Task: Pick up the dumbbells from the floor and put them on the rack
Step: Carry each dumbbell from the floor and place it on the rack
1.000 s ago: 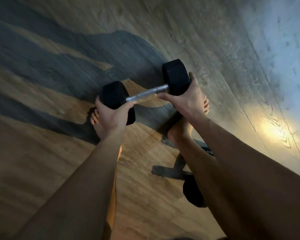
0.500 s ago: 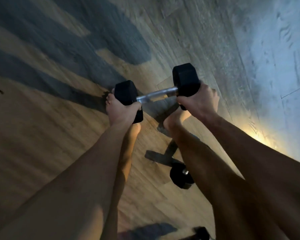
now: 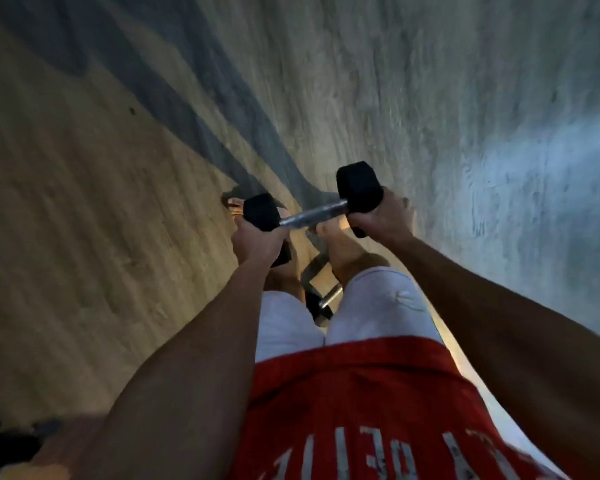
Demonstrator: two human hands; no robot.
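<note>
A black hex dumbbell [image 3: 312,216] with a steel handle hangs in the air above the wooden floor, held at both ends. My left hand [image 3: 257,242] cups its left head and my right hand [image 3: 383,216] wraps its right head. A second dumbbell [image 3: 321,299] lies on the floor between my legs, mostly hidden by my shorts. No rack is in view.
My bare feet [image 3: 329,232] stand on the wooden floor [image 3: 101,220] under the held dumbbell. White shorts and a red shirt fill the lower middle. A dark, blurred shape [image 3: 0,441] sits at the bottom left corner. Long shadows cross the floor at upper left.
I have straightened up: the held dumbbell has risen away from the floor, my shorts and shirt have come into view, and the second dumbbell now lies between my legs.
</note>
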